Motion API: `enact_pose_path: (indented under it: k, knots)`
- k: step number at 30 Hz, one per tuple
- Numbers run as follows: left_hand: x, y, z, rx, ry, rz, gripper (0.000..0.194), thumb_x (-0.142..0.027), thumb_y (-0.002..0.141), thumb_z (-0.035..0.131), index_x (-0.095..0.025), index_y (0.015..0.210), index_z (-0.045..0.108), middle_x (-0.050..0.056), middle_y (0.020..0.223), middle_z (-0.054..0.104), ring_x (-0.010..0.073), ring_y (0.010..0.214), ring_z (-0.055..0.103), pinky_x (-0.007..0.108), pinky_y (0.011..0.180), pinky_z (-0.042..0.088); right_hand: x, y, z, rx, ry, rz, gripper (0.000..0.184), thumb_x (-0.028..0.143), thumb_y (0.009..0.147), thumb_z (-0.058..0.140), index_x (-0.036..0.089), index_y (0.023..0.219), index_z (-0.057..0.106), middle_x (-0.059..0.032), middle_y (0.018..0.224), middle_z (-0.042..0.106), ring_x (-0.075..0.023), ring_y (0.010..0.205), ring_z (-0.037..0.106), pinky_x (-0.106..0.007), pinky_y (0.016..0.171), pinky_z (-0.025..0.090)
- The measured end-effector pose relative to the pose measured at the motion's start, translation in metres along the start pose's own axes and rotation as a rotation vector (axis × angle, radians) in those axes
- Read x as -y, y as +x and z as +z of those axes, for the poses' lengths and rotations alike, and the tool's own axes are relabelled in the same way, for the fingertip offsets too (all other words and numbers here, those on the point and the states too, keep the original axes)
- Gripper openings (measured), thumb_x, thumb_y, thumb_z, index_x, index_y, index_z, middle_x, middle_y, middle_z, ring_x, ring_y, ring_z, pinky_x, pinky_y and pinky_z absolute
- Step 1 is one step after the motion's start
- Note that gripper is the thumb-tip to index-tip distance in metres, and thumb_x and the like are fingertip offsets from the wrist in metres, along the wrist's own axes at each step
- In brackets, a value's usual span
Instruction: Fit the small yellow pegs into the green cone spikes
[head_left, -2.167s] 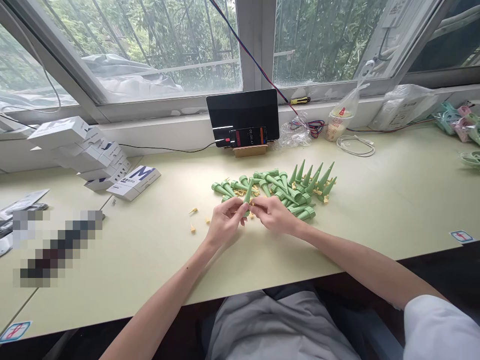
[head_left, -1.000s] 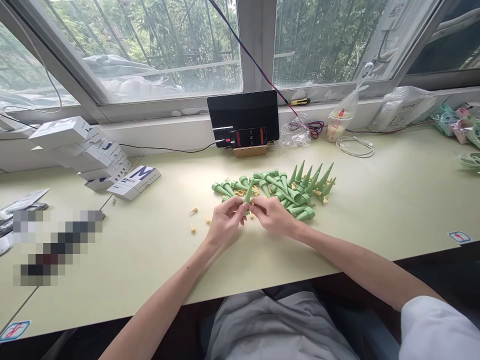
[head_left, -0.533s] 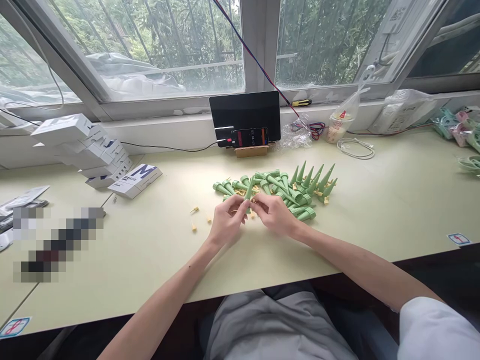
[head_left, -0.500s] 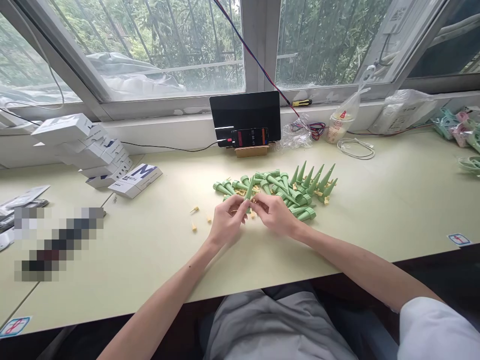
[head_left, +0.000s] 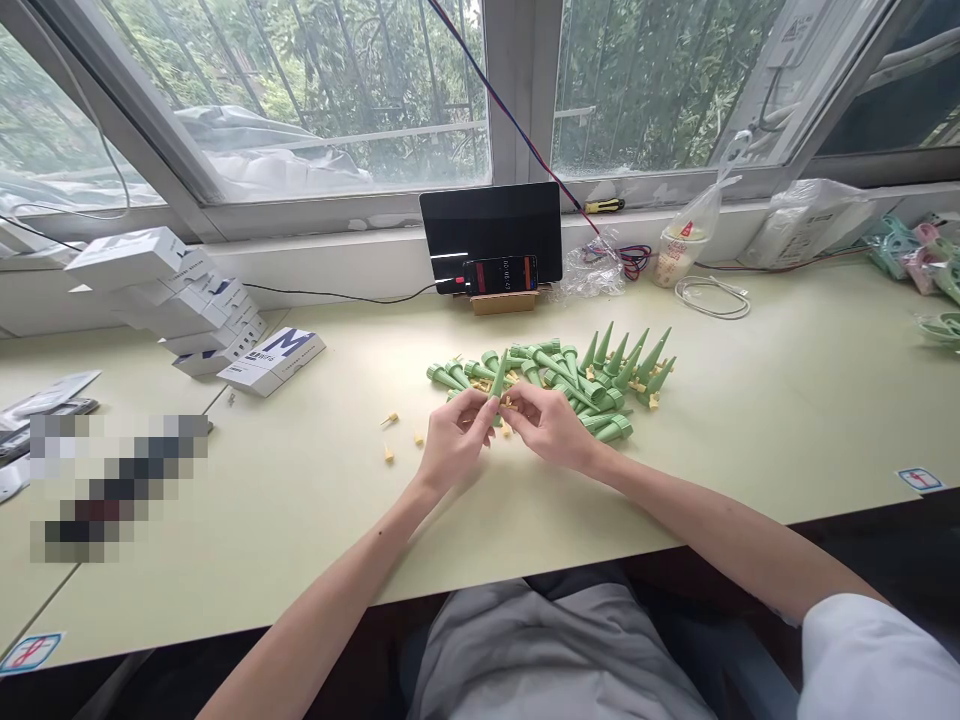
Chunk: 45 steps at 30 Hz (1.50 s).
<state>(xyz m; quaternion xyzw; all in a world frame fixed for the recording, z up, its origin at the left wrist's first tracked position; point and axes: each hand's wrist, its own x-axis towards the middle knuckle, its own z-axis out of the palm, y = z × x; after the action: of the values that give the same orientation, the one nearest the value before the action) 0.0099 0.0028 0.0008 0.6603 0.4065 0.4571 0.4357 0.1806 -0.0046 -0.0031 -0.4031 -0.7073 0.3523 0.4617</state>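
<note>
My left hand (head_left: 456,437) is closed on a green plastic spike (head_left: 499,378), held tip up. Close beside it, my right hand (head_left: 551,428) pinches a small yellow piece (head_left: 511,403) against or near the side of that spike; whether the two touch I cannot tell. Behind both hands lies a heap of green spikes (head_left: 559,372) with ribbed caps. Several more spikes (head_left: 630,358) stand upright at its right, with yellow pieces at their bases. Loose yellow pieces (head_left: 388,455) are scattered on the table left of my left hand.
A phone (head_left: 501,273) leans on a cardboard stand before a black tablet (head_left: 491,230). White boxes (head_left: 169,290) are stacked at the left, one box (head_left: 271,361) lying apart. A bagged cup (head_left: 681,250) and a coiled white cable (head_left: 711,298) sit at the back right.
The fingers of my right hand have shifted slightly, and the yellow piece between them now shows. My left hand and the green spike stay in place.
</note>
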Motion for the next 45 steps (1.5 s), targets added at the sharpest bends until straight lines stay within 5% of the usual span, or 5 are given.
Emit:
enact_pose_path:
  k: [20,45]
  knots:
    - [-0.0046,-0.0006,-0.0004,0.004,0.008,-0.002,0.030,-0.046,0.090,0.063,-0.016,0.087,0.066,0.003,0.079,0.066,0.0109,0.058,0.060,0.023,0.052,0.052,0.0000,-0.0016,-0.0010,-0.001,0.048,0.020,0.021,0.038,0.094,0.054,0.020,0.085,0.054,0.0023,0.062,0.053,-0.0109,0.048,0.044,-0.026,0.047,0.037]
    - [0.0008,-0.0001,-0.0017,0.026,0.018,-0.006,0.031,-0.049,0.089,0.064,-0.018,0.085,0.065,0.003,0.078,0.064,0.0114,0.059,0.059,0.023,0.050,0.051,0.0022,0.0005,-0.0006,0.026,0.374,0.173,0.033,0.045,0.087,0.067,0.020,0.075,0.049,0.0065,0.053,0.053,-0.0071,0.034,0.045,-0.021,0.034,0.034]
